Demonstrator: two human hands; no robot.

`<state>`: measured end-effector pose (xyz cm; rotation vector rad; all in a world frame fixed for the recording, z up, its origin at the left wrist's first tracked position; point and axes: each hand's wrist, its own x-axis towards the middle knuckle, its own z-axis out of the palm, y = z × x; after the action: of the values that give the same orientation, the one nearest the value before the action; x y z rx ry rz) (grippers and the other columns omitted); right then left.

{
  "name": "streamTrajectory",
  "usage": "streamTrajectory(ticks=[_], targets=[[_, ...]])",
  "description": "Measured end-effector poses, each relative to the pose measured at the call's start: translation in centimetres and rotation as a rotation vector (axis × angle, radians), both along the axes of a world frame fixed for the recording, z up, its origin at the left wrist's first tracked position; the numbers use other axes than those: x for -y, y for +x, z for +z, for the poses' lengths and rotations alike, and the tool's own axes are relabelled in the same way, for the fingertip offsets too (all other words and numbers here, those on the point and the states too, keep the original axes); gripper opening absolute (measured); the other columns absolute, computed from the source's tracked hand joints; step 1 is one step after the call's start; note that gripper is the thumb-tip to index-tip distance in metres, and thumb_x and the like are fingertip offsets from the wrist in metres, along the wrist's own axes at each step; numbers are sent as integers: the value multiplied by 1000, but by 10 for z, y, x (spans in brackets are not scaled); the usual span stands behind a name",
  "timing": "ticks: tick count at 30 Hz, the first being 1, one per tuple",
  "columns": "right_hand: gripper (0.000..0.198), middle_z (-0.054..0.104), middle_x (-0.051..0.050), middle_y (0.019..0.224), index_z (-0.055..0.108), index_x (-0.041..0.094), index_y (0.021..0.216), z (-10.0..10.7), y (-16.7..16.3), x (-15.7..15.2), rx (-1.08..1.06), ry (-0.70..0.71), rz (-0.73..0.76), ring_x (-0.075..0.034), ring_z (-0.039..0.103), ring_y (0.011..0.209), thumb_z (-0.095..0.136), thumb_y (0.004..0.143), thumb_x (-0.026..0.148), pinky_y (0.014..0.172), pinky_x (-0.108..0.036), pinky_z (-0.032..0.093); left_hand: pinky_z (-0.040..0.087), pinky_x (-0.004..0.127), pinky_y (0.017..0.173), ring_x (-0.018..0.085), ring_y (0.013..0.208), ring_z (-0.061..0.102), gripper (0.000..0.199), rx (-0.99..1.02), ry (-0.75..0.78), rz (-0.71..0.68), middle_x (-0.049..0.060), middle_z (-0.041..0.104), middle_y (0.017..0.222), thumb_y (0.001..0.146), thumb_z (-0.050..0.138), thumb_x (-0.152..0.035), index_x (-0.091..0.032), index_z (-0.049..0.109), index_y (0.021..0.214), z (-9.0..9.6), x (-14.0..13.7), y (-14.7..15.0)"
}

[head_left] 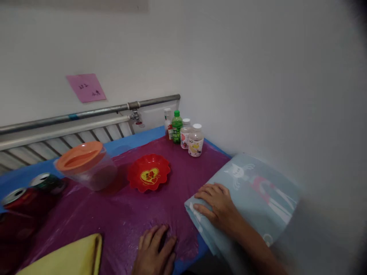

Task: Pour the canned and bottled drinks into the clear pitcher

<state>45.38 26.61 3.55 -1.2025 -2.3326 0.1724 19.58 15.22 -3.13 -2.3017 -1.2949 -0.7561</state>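
Observation:
My right hand (pixel 217 203) lies on top of a folded light-blue cloth (pixel 265 191) printed with white and pink figures, its fingers stretched out near the cloth's left edge. On the purple plastic sheet (pixel 123 217), close to the front edge of the table, rests my left hand (pixel 155 248) with fingers apart and nothing visible in it. Part of that hand is cut off by the bottom of the view. A red scalloped plate (pixel 133 173) with a yellow heart design sits farther back on the sheet. The cloth overhangs the table's right front edge.
A clear container with an orange lid (pixel 83 156) stands left of the plate. Several cans (pixel 47 183) are at far left, above a folded yellow cloth (pixel 69 258). Several bottles (pixel 195 143) stand at the back corner by the wall. A radiator pipe (pixel 100 111) runs behind.

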Motion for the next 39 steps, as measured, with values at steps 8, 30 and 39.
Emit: streamTrajectory(ticks=[8, 30, 39], targets=[[22, 75, -3, 104, 72, 34, 99, -15, 3, -10, 37, 50, -17, -27, 64, 104, 55, 90, 46, 97, -52, 34, 53, 34, 80, 21, 99, 64, 26, 177, -2, -31, 8, 70, 106, 84, 52, -17, -27, 68, 102, 5, 4, 2], [29, 69, -9, 114, 67, 29, 113, 63, -113, -28, 214, 144, 277, -28, 63, 97, 58, 85, 31, 79, -41, 42, 55, 34, 67, 20, 86, 68, 32, 88, 165, 661, 6, 73, 96, 97, 39, -39, -21, 65, 99, 10, 73, -137], [21, 71, -9, 98, 70, 22, 96, 23, -168, -57, 364, 51, 347, -25, 62, 93, 58, 81, 13, 86, -42, 38, 53, 32, 69, 18, 84, 67, 27, 83, 210, 657, 5, 72, 94, 97, 40, -35, -20, 63, 99, 9, 70, -132]])
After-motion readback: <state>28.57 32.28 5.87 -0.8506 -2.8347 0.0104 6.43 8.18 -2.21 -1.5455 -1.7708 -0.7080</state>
